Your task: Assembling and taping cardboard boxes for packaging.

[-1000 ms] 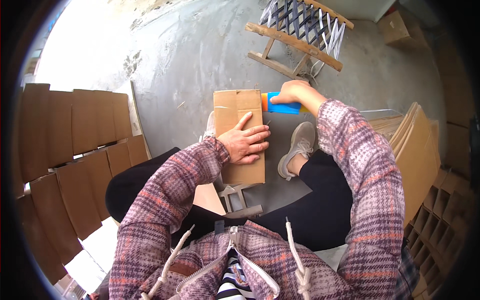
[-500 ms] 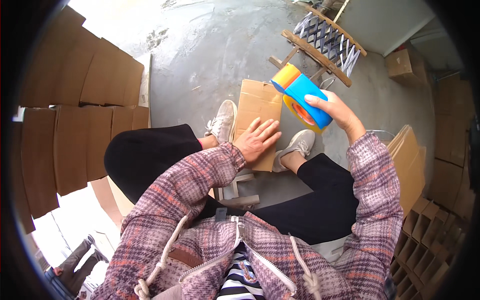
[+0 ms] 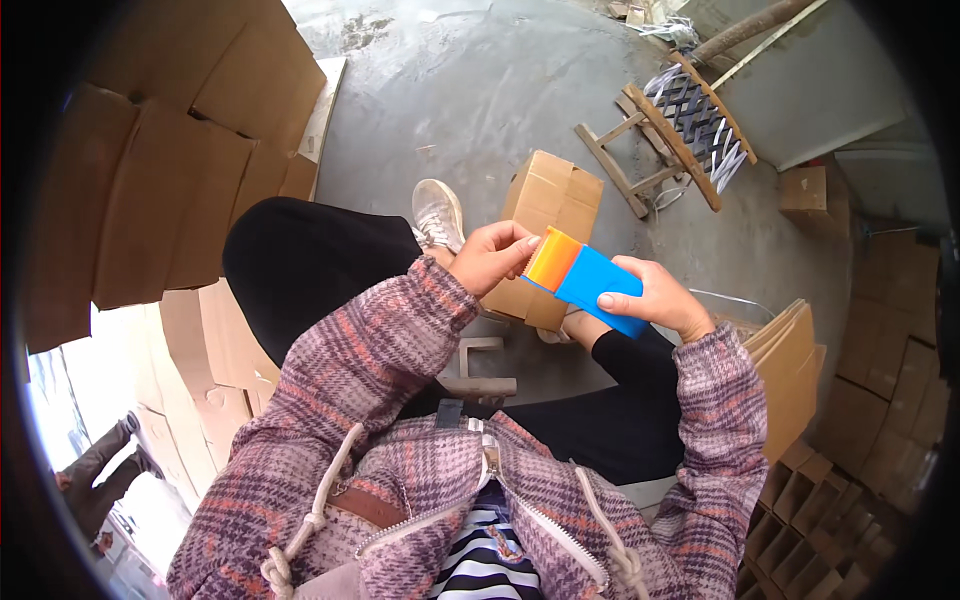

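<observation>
In my right hand (image 3: pixel 662 300) is a blue tape dispenser (image 3: pixel 602 288) with an orange toothed end, thumb on its near side. My left hand (image 3: pixel 490 262) is closed in a pinch at that toothed edge. Whatever lies between its fingertips is too small to make out. Below both hands a brown cardboard box (image 3: pixel 556 195) stands on the floor between my feet. Its far part shows past the dispenser; my hands and the dispenser hide some of the near part. The tape roll is out of sight under the blue body.
Stacked cardboard boxes (image 3: pixel 190 190) rise on the left. A wooden folding stool (image 3: pixel 665 135) with a woven strap seat stands at the far right. Flattened cardboard sheets (image 3: pixel 795 370) lean on my right, above boxes with open cells (image 3: pixel 810 510). Another person's legs (image 3: pixel 100 475) show at lower left.
My left hand has lifted off the box and come to the dispenser's toothed end. My right hand has brought the dispenser lower and turned it. The box now shows a different face.
</observation>
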Tool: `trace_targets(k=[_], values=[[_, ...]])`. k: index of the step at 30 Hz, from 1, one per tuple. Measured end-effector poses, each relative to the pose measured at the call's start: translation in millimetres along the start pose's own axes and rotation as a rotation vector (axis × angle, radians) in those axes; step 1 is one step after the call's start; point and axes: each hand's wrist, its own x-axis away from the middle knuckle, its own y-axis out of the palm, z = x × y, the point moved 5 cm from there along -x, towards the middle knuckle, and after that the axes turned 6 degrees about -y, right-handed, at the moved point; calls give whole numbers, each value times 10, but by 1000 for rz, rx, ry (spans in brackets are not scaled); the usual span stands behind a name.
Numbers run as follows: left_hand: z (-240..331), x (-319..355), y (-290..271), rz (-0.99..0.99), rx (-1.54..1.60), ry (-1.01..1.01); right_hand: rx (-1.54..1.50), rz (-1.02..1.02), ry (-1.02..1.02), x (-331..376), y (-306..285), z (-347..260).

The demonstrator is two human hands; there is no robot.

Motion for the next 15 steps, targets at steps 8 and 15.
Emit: trace_targets(k=[8,15], values=[[-262,232,-422,359,-155,69,221,-69,153,-116,125,40],[-609,83,-1037,567,-189,67,218,-25,206,-179,110,100]])
